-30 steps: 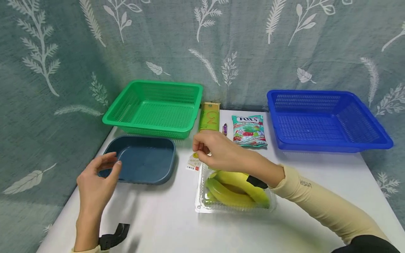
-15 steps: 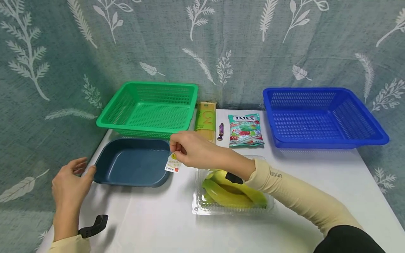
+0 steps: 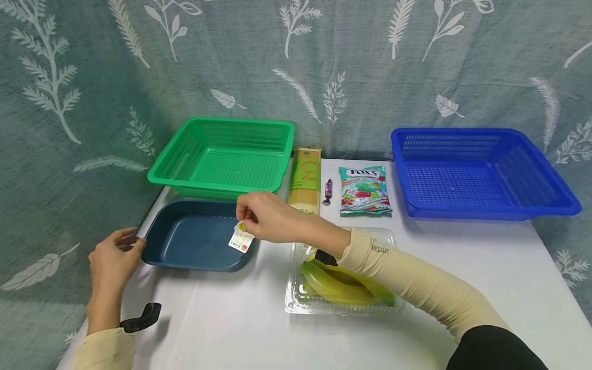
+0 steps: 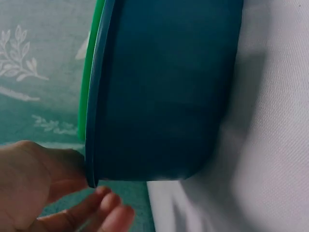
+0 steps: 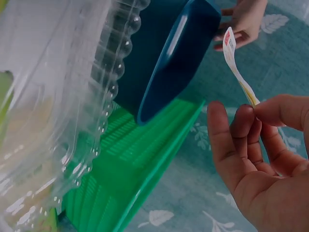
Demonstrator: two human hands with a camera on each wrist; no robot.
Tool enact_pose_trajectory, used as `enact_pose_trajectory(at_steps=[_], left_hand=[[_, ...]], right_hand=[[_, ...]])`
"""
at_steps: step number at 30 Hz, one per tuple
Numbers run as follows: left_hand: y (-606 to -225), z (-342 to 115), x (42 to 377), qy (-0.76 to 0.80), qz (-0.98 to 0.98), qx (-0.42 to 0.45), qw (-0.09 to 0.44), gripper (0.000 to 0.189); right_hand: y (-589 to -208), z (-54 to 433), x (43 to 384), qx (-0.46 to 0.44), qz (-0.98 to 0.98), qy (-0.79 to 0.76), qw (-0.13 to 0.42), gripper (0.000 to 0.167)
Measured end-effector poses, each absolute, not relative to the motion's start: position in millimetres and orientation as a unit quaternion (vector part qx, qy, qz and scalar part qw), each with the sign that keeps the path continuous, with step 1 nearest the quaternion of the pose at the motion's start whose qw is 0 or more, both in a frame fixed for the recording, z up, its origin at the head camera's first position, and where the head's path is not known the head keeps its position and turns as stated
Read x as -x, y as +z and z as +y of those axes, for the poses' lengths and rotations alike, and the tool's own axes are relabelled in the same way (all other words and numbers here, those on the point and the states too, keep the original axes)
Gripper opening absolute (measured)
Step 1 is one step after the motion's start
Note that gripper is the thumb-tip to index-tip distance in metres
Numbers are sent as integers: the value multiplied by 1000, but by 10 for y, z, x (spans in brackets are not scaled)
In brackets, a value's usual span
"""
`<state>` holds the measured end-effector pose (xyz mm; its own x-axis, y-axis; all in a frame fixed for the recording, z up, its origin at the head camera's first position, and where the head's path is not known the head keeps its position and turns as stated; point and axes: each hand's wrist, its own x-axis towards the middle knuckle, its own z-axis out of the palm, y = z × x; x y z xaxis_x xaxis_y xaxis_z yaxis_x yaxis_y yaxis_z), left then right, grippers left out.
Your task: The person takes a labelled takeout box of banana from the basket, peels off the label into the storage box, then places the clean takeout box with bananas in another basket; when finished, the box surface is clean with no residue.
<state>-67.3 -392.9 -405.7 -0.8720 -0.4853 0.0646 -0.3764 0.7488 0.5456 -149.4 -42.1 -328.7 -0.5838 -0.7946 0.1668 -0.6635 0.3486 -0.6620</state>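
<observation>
My right hand (image 3: 273,218) pinches a small, thin white printed tag (image 3: 241,238) with a yellow spot and a red mark, between thumb and forefinger. In the right wrist view the tag (image 5: 231,50) looks slightly bent and sticks out from the fingertips. It hangs over the right end of the dark blue-grey basin (image 3: 199,267). At the basin's left end is my left hand (image 3: 112,259), thumb right at the rim and fingers loosely bent outside it. The left wrist view shows those fingers (image 4: 110,202) below the rim's end, blurred.
Behind the basin stands a green basket (image 3: 222,190); a blue basket (image 3: 490,211) is at the back right. Between them lie a noodle pack (image 3: 305,174), a purple wrapped candy (image 3: 328,192) and a FOX'S candy bag (image 3: 365,190). Bananas (image 3: 333,285) fill a clear plastic box (image 3: 296,306) under my right forearm.
My right hand has carried the tag left from beside the banana box to over the basin's right end. My left hand has moved left and reached the basin's left rim.
</observation>
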Motion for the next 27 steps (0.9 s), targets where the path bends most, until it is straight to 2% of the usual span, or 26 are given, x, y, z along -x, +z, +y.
enact_pose_trajectory(at_steps=[9, 19, 27], left_hand=[[-4063, -3899, 708, -284, -931, -196, 115, 33], [-4019, -3904, 700, -313, -921, -205, 111, 31], [-4027, -3909, 673, -331, -913, -206, 116, 30]], right_hand=[[-3363, -561, 1593, 441, 815, -360, 111, 12], [-3450, -771, 1683, 440, 815, -351, 140, 9], [-3486, -920, 1724, 468, 814, -308, 153, 13]])
